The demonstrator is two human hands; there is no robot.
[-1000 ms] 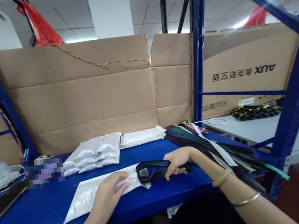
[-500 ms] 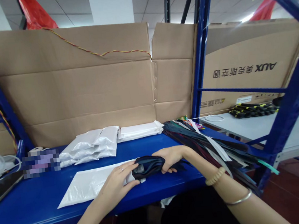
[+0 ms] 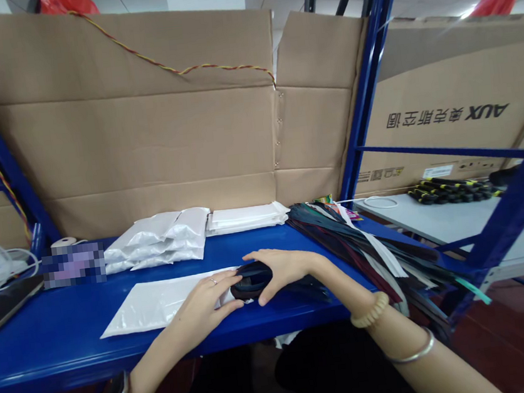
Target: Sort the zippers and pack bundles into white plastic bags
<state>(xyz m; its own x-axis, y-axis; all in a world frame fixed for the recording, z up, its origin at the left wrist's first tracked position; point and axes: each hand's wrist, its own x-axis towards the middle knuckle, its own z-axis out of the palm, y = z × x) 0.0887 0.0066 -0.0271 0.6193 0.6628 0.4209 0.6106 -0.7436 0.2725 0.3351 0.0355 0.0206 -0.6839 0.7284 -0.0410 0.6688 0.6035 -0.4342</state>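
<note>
A white plastic mailing bag (image 3: 154, 305) lies flat on the blue table, its mouth toward the right. My left hand (image 3: 207, 300) is closed on that mouth, fingers on top and thumb at the near side. At the opening sits a coiled bundle of dark fabric strips (image 3: 253, 281), its left end apparently inside the bag. My right hand (image 3: 282, 271) curves around the bundle's right end, thumb on the near side and fingers on the far side. Loose dark ends trail under my right wrist. How deep the bundle reaches is hidden by my left hand.
Filled white bags (image 3: 158, 240) are stacked at the back left, beside a flat pile of white bags (image 3: 245, 217). Long coloured strips (image 3: 342, 238) spread over the right side of the blue table (image 3: 68, 326). A cardboard wall (image 3: 156, 139) and blue posts stand behind.
My right hand has moved left and wraps the bundle's end, pushing it closer to the bag's mouth. Less of the bundle shows. The head view has tilted down slightly.
</note>
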